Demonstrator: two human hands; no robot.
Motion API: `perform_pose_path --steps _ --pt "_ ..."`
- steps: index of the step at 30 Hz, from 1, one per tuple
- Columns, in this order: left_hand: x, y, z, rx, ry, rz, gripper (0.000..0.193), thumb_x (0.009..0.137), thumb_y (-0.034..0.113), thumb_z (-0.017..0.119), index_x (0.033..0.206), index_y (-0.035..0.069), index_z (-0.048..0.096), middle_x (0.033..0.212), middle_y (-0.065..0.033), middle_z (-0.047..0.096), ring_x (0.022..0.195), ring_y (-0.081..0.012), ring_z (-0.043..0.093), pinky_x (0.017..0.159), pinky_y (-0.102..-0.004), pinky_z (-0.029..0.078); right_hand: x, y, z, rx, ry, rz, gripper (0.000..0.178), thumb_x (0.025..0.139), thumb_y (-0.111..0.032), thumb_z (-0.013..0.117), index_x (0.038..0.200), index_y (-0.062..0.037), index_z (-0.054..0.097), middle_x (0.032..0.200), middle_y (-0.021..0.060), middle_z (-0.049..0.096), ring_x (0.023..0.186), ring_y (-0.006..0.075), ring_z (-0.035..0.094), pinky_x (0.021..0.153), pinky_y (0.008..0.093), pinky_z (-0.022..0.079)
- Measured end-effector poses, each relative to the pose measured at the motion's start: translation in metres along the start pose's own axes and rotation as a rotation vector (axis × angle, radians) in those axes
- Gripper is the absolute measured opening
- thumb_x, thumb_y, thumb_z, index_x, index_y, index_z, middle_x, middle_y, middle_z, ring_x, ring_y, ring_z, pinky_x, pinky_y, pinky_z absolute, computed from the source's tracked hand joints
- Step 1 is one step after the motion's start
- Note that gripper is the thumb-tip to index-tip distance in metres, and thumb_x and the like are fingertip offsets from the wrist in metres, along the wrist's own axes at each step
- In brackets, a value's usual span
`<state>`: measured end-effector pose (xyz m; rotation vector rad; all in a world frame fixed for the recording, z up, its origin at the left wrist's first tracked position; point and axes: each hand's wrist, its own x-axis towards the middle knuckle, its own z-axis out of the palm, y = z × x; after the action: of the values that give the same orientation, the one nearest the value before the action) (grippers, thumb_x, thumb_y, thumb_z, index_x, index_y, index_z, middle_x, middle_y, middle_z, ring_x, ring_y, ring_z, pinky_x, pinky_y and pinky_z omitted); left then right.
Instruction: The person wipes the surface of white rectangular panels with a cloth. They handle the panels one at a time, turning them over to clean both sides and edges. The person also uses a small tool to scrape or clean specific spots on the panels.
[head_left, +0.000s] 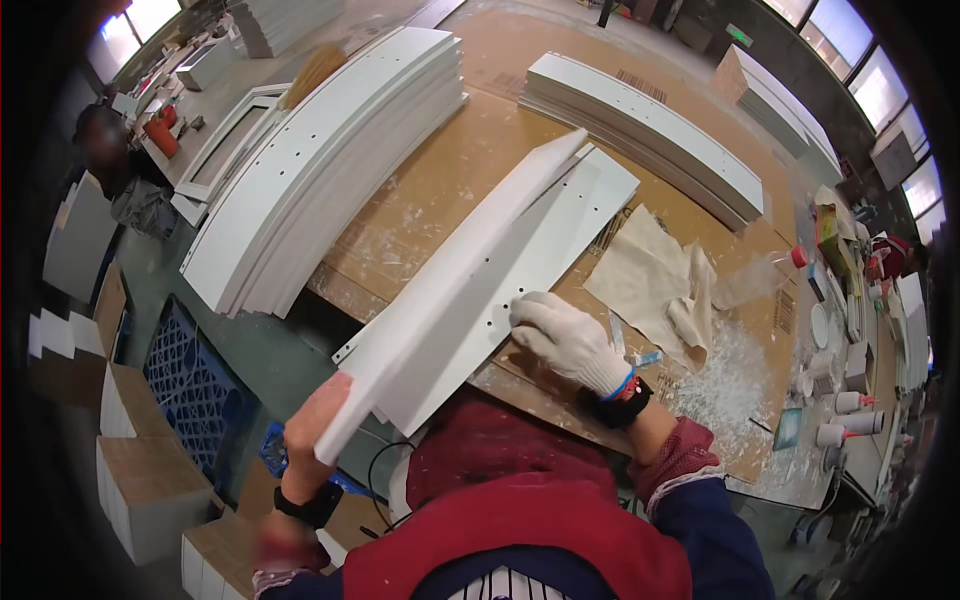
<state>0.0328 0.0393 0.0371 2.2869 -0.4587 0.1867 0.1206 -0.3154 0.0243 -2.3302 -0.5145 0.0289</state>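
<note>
My left hand point(312, 425), ungloved, is closed around the near end of a long white board point(440, 275). This board stands tilted on its edge above a second white board point(545, 255), which lies flat across the cardboard-covered table and has several small dark holes. In a white knitted glove, my right hand point(568, 340) has its fingers bent over the right edge of the flat board, beside some of the holes. The undersides of its fingers are hidden. Near the right wrist lies a crumpled beige cloth point(645, 270).
Stacks of white boards stand at the table's left point(330, 150) and far side point(650, 125). Right of the cloth are a clear plastic bottle point(755, 278) with a red cap and scattered white flakes point(725, 385). A blue plastic pallet point(190, 370) lies at lower left. Another person point(125, 165) is far left.
</note>
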Motion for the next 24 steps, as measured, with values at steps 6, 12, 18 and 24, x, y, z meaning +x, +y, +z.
perform_pose_path --steps 6,12,18,24 --pt "0.038 -0.018 -0.022 -0.985 0.489 -0.403 0.038 0.098 0.022 0.044 0.125 -0.005 0.045 0.115 -0.0127 0.058 0.1 -0.0231 0.06 0.086 -0.0334 0.049 0.005 -0.009 0.007 0.084 -0.047 0.024 0.026 0.088 -0.028 0.053 0.107 -0.0112 0.057 0.107 0.0084 0.059 0.095 0.0285 0.059 0.079 0.0359 0.048" --pt "0.014 -0.024 -0.017 -1.208 0.594 -0.47 0.042 0.098 0.026 0.042 0.128 -0.005 0.043 0.121 -0.0152 0.056 0.105 -0.0251 0.059 0.089 -0.0357 0.049 0.012 -0.019 0.01 0.441 -0.182 0.359 0.031 0.091 -0.027 0.051 0.113 -0.0066 0.058 0.1 0.0075 0.061 0.09 0.0147 0.058 0.079 0.028 0.047" --pt "-0.014 -0.019 -0.001 -1.447 0.64 -0.542 0.047 0.097 0.031 0.044 0.127 -0.005 0.046 0.122 -0.0163 0.056 0.107 -0.0272 0.059 0.093 -0.04 0.048 0.033 -0.031 0.029 1.009 -0.27 0.389 0.044 0.094 -0.027 0.05 0.125 0.0029 0.043 0.1 0.007 0.057 0.081 0.0126 0.057 0.067 0.0247 0.048" --pt "-0.004 -0.01 0.019 -1.664 0.456 -0.47 0.044 0.097 0.029 0.046 0.125 -0.004 0.047 0.119 -0.0149 0.058 0.106 -0.0238 0.06 0.09 -0.0373 0.05 0.051 -0.019 0.042 1.706 -0.017 0.303 0.037 0.092 -0.026 0.057 0.12 -0.0018 0.049 0.113 0.0115 0.06 0.094 0.022 0.063 0.071 0.0347 0.057"
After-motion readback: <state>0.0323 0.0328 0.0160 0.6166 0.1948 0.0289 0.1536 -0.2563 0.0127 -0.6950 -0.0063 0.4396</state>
